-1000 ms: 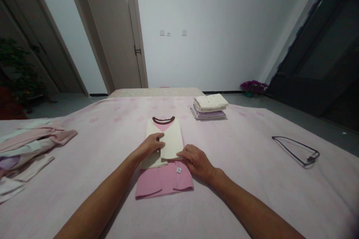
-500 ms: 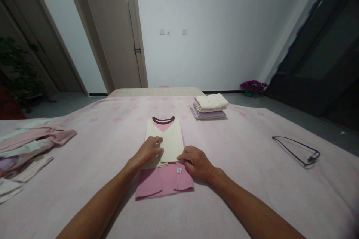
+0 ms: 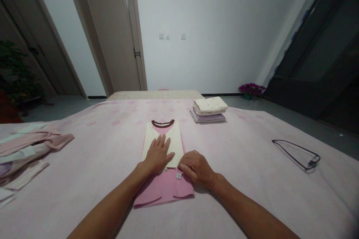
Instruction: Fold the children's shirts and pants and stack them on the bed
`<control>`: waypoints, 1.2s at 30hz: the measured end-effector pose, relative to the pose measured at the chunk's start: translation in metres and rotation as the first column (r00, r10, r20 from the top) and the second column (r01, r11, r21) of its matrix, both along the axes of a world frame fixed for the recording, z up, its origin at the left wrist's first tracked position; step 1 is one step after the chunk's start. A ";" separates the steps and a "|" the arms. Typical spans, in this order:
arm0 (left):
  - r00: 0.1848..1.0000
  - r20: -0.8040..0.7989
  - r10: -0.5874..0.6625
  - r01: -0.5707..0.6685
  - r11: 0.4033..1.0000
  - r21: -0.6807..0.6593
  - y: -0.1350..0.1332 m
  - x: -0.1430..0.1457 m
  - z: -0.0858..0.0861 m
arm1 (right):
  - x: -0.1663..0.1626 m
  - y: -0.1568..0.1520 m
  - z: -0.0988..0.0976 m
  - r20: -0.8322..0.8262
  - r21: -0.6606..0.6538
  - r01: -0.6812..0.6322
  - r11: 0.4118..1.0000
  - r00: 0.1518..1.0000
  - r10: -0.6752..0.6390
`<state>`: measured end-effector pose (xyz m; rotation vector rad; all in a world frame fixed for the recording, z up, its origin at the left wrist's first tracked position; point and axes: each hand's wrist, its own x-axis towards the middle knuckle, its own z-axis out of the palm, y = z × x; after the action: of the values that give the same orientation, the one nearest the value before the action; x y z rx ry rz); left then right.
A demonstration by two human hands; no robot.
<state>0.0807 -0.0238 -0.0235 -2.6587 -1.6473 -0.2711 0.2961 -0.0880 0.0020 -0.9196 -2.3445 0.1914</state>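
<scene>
Two hands on one folded shirt (image 3: 175, 143), which lies face-down or face-up (cannot tell) at mid-cloth, brown collar (image 3: 163, 125) pointing away, cream sleeves laid over the pink body. Left hand (image 3: 157, 155): flat, palm down, fingers extended and slightly spread, thumb apart; resting on the cream fabric, gripping nothing. Right hand (image 3: 198, 168): fingers curled, fingertips at the lower right corner of the cream part; whether fabric is pinched, cannot tell.

Change vs. 0.5 s earlier: left hand was half curled, thumb and forefinger near each other; now opened out and covering more of the left sleeve. Right hand at same corner. Unchanged on the pink cloth (image 3: 235, 198): folded stack (image 3: 210, 110) beyond, right; glasses (image 3: 298, 153) far right; loose clothes (image 3: 36, 147) heaped left.
</scene>
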 end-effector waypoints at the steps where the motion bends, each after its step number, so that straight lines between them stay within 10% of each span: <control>1: 1.000 -0.013 0.007 -0.007 1.000 0.001 -0.001 -0.001 -0.001 | 0.001 0.003 -0.002 -0.028 -0.007 0.037 0.999 0.999 -0.037; 9: 0.999 -0.044 0.028 -0.027 0.999 0.028 -0.004 0.000 0.000 | -0.004 0.082 -0.012 0.171 -0.048 0.276 0.960 0.949 -0.264; 17: 1.000 -0.017 0.014 -0.014 0.999 0.032 -0.002 -0.001 -0.002 | -0.039 0.146 -0.014 0.407 -0.277 0.332 0.902 0.891 -0.203; 24: 0.997 0.059 -0.052 0.047 0.996 0.080 -0.003 -0.006 -0.005 | -0.037 0.146 -0.024 0.415 -0.250 0.353 0.902 0.881 -0.229; 30: 0.828 0.133 -0.544 0.538 0.839 0.079 -0.025 -0.022 0.012 | -0.022 0.118 -0.032 0.360 -0.232 0.337 0.912 0.901 -0.242; 36: 0.763 0.155 -0.628 0.628 0.776 0.050 -0.054 -0.033 0.021 | 0.000 0.067 -0.047 0.144 -0.224 0.246 0.943 0.965 -0.218</control>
<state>0.0482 -0.0776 -0.0027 -3.1757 -0.6910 -0.4920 0.2959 -0.0213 -0.0448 -1.3509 -2.3281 0.3382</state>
